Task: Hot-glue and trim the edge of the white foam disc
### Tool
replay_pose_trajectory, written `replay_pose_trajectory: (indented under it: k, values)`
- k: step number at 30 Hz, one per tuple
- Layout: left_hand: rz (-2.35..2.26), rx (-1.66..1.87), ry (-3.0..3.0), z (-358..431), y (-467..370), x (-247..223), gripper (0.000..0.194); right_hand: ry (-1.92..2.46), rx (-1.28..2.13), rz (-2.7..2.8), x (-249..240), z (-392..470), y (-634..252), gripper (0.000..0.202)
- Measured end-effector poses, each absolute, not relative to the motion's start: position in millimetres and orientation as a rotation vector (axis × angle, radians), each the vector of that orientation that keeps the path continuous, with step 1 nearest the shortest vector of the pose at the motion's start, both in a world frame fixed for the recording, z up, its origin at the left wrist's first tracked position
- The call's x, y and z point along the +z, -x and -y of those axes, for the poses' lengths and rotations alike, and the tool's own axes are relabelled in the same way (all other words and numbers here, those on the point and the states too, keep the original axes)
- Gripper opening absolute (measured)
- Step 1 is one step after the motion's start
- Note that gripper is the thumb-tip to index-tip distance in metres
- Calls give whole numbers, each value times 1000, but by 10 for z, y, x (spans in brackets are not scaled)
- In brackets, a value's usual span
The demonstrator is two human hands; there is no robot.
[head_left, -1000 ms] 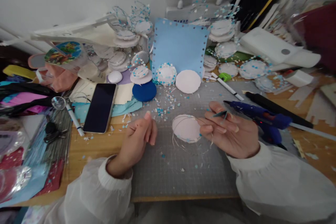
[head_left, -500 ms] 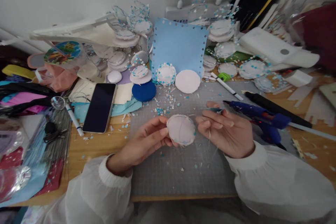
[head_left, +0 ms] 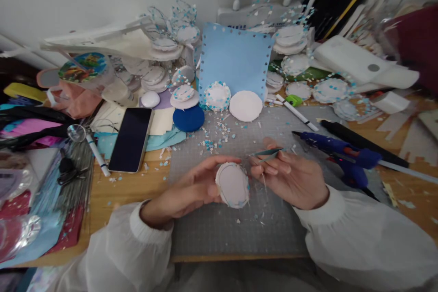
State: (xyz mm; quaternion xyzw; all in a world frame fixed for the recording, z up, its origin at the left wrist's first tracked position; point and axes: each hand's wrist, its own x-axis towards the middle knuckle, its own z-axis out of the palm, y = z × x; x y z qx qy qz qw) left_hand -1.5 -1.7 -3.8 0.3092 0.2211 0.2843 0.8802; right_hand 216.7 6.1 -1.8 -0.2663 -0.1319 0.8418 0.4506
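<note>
My left hand (head_left: 196, 187) grips a round white disc (head_left: 233, 185) by its left edge, fingers behind and thumb in front. Its flat face is turned toward me, and small blue and white bits line its rim. Just right of the disc, my right hand (head_left: 290, 175) is closed on teal tweezers (head_left: 270, 152), whose points aim left, above the disc's right edge. A thin pale strand (head_left: 264, 182) hangs below the right fingers; where it is attached I cannot make out. Both hands are above a grey cutting mat (head_left: 239, 237) sprinkled with tiny blue and white pieces.
A blue glue gun (head_left: 342, 146) lies to the right, near a white marker (head_left: 297, 113). Behind the mat stand a blue card (head_left: 236, 59), a white oval (head_left: 245, 106) and a dotted disc (head_left: 217, 96). At left are a phone (head_left: 131, 139) and a magnifier (head_left: 77, 132).
The disc has tilted and moved slightly down and left in my left hand. My right hand has shifted a little left, with the tweezers turned so more of them shows.
</note>
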Motion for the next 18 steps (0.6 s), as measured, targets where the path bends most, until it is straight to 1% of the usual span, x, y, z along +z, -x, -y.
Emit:
replay_pose_trajectory:
  k: [5,10,14,18]
  values:
    - [-484,583,-594,13,27,-64,46,652,2068,372,1,-45,-2160,14]
    - [-510,588,-623,12,17,-80,47,668,2028,515,-33,-50,-2170,14]
    - [-518,753,-747,0,2,-96,48,661,1823,555,-33,-103,-2216,8]
    - [-559,921,-898,-22,-17,-105,47,791,1635,563,24,-134,-2258,12]
